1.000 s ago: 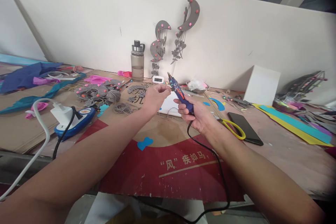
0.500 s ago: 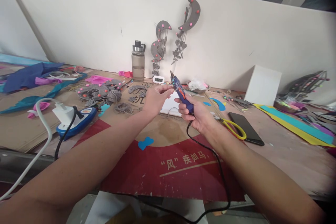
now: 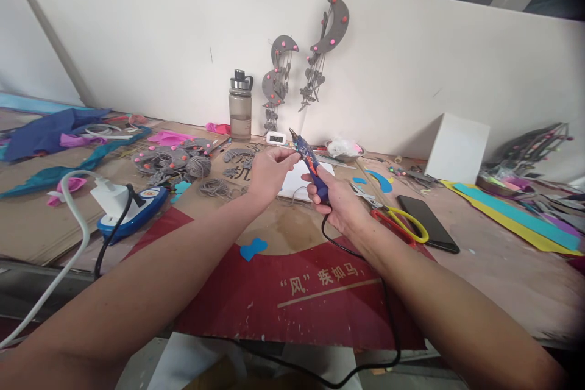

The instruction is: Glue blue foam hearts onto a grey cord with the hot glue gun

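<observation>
My right hand (image 3: 336,198) is wrapped round a blue glue gun (image 3: 309,161), its metal nozzle pointing up and to the left. A black cord hangs from the glue gun's handle. My left hand (image 3: 273,172) is beside the glue gun, fingers pinched close to its front part; whatever they hold is too small or hidden to make out. Beneath both hands lies a white sheet (image 3: 326,169), partly covered. Nearer to me, a blue cut-out shape (image 3: 253,248) rests on the red and brown cardboard (image 3: 219,298).
Scissors (image 3: 409,223) and a black phone (image 3: 428,223) lie to the right. At the left are a power strip (image 3: 150,201) and grey felt pieces with pink dots (image 3: 164,158). A water bottle (image 3: 241,109) stands by the wall, where grey moon mobiles (image 3: 336,27) hang.
My right hand has moved slightly left and down, bringing the glue gun closer to the fingers of my left hand. More of the scissors shows now. My left hand has barely moved.
</observation>
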Demonstrator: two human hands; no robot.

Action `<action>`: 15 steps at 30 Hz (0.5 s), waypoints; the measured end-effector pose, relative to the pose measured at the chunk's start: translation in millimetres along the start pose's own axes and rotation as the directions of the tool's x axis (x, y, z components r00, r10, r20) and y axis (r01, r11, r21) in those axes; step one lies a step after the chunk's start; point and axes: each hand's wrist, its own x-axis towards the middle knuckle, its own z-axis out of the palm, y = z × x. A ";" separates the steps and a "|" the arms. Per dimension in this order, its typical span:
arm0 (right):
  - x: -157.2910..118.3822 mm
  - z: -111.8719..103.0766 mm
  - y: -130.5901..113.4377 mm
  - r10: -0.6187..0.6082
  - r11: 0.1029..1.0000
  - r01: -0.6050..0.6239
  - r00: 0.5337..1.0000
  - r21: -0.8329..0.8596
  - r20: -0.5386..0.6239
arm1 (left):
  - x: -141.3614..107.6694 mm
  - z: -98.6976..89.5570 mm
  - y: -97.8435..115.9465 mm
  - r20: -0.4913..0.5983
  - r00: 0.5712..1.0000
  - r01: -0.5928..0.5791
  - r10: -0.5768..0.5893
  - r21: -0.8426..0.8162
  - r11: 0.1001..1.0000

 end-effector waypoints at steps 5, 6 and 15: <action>-2.5 3.7 0.5 -0.012 0.999 0.011 1.000 -0.037 -0.025 | 1.0 -0.3 2.9 0.007 1.000 0.012 -0.012 0.050 0.999; -2.9 4.2 0.8 -0.016 0.999 0.014 0.999 -0.040 -0.031 | 0.7 -0.4 5.3 0.004 1.000 0.017 -0.017 0.060 0.998; -1.4 -2.1 -4.9 0.116 0.987 -0.124 0.990 0.101 0.077 | 1.2 -3.3 16.0 -0.020 0.999 -0.038 0.041 0.146 0.989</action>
